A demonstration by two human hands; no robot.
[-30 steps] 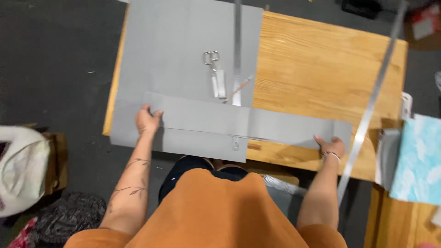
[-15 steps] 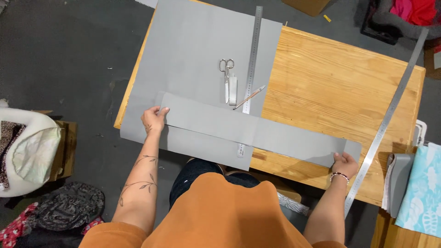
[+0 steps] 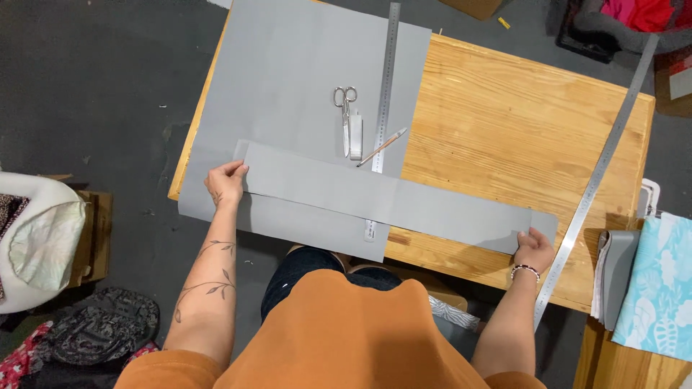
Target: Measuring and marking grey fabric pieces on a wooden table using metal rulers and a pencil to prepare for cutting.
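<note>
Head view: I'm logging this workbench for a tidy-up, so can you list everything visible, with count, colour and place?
Wooden table: one, light brown, centre.
Large sheet: one, grey, table's left half.
Long strip: one, grey, across the near edge, held at both ends.
Scissors: one, silver, on the sheet.
Short ruler: one, steel, beside the scissors.
Pencil: one, pale, near the ruler.
Long ruler: one, steel, table's right edge.
Patterned cloth: one, turquoise, far right.
Bags: several, floor left.
Left hand: strip's left end.
Right hand: strip's right end.
</note>
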